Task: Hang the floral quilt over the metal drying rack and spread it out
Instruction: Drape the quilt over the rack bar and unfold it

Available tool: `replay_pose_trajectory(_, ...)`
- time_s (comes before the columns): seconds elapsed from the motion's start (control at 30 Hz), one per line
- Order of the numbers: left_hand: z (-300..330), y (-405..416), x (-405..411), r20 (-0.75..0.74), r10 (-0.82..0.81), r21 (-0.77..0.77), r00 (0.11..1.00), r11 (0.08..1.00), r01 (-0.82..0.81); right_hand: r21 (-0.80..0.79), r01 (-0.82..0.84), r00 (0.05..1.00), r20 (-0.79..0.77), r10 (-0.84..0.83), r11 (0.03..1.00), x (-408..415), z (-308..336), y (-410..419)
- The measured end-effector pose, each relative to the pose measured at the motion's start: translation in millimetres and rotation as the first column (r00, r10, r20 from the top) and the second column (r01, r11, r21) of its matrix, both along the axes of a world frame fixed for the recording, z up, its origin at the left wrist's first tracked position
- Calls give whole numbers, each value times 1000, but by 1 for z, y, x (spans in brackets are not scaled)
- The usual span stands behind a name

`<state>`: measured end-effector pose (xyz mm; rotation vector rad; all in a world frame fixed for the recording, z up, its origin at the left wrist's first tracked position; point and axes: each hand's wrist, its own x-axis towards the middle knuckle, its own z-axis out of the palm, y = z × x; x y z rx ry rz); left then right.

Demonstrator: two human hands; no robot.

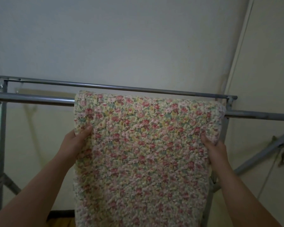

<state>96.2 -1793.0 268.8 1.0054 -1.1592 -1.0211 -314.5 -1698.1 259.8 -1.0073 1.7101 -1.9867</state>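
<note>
The floral quilt, folded into a narrow band with small pink, yellow and green flowers, lies over the near bar of the metal drying rack and hangs down toward me. My left hand grips its left edge, thumb on top of the fabric. My right hand grips the right edge at about the same height, thumb pressed into the cloth. The fingers of both hands are hidden behind the quilt. A second, thinner bar runs behind, bare.
The rack stands close to a pale wall. Its upright legs and braces show at the left and at the right. A strip of wooden floor shows at the bottom.
</note>
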Motion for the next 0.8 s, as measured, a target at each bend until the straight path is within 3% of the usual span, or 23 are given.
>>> replay_pose_trajectory(0.27,35,20,-15,-6,219,-220,976,952,-215,-203,53,998,37,-46,978,7,35,13)
replay_pose_trajectory(0.43,103,6,-25,16,430,-296,903,864,-406,-173,96,995,-2,-97,980,-8,104,3)
replay_pose_trajectory(0.53,137,-7,-29,195,607,-386,771,770,-508,-62,212,959,-179,-220,975,-14,141,-7)
replay_pose_trajectory(0.67,145,-19,-35,420,734,-498,534,678,-541,192,403,762,-612,-212,895,-16,165,-12)
replay_pose_trajectory(0.8,126,-19,-39,515,752,-516,411,655,-552,222,498,639,-747,-182,838,-15,147,-19)
